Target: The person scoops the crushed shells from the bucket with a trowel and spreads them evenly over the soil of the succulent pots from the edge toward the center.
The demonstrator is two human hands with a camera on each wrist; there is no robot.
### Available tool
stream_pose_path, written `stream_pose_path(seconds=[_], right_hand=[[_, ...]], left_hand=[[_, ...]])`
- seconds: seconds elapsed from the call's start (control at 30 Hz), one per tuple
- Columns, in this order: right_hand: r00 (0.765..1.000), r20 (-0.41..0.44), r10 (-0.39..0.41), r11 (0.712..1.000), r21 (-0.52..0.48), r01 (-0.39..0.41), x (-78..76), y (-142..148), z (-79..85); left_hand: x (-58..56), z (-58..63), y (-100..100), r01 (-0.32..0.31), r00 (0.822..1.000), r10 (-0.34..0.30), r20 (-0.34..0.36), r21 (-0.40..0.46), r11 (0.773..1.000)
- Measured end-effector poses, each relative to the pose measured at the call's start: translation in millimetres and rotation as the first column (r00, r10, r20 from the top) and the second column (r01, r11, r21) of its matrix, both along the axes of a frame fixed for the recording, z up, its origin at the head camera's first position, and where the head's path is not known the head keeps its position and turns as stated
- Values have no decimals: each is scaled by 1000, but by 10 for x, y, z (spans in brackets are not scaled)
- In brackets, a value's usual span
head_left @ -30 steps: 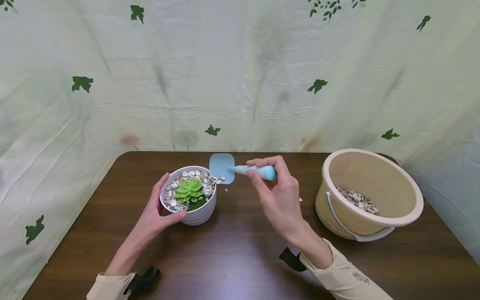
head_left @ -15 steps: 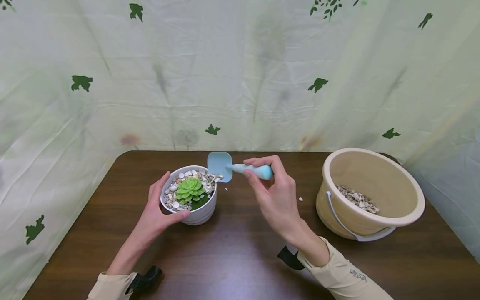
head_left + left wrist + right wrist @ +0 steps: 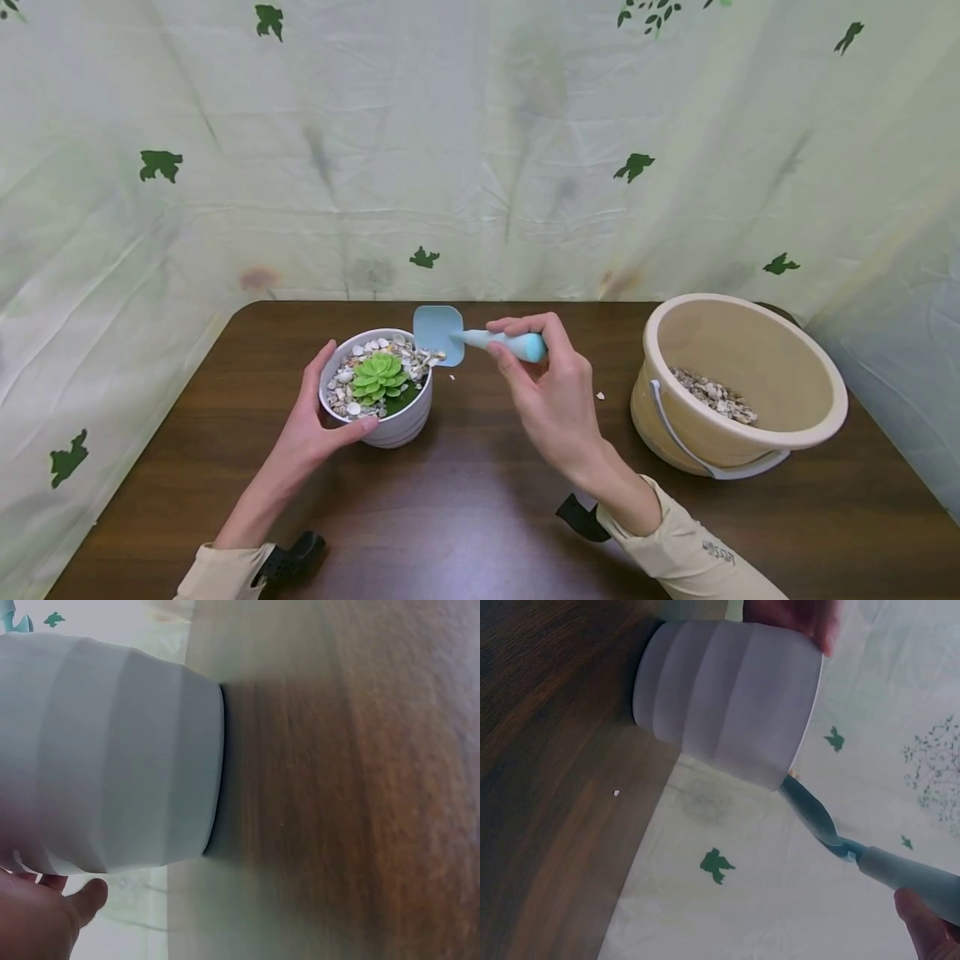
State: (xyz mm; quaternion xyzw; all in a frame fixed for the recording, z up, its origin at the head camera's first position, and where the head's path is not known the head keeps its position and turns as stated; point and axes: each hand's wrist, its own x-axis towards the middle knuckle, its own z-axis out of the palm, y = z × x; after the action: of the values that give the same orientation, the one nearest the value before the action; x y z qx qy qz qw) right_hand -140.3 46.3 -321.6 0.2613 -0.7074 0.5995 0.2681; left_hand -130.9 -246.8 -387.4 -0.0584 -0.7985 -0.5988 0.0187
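A white ribbed pot [image 3: 397, 429] stands upright on the table at centre left, holding a green succulent [image 3: 378, 377] ringed by small pale shells and stones [image 3: 356, 408]. My left hand [image 3: 311, 425] grips the pot from the left, thumb at the near rim and fingers along the far left side. With my right hand [image 3: 551, 383] I hold a light blue trowel [image 3: 438, 333] by its handle. In the right wrist view the blade of the trowel [image 3: 810, 810] meets the pot's rim. Shell bits lie at the blade's near edge, over the rim. A dark green patch shows in the pot's near right.
At the right stands a beige bucket [image 3: 652, 425] with a grey handle [image 3: 720, 471] and more shell bits [image 3: 716, 396] on its bottom. Loose bits [image 3: 600, 397] lie on the brown table [image 3: 465, 500]. A pale leaf-printed sheet [image 3: 480, 167] hangs behind.
The trowel and my right hand have shifted slightly left, the blade staying at the pot's right rim. My left hand keeps its hold on the pot.
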Motion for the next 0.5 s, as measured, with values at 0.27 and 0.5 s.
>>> stream_pose_path(seconds=[0.27,0.5], right_hand=[[999,-7,35,999,-1,-35,23,-19,-16],[998,-15,64,998,-14,-64,37,-43,-54]], left_hand=[[-28,-4,8,-53,998,49,-44,-113,992],[-29,-7,5,-45,999,41,-35,-114,992]])
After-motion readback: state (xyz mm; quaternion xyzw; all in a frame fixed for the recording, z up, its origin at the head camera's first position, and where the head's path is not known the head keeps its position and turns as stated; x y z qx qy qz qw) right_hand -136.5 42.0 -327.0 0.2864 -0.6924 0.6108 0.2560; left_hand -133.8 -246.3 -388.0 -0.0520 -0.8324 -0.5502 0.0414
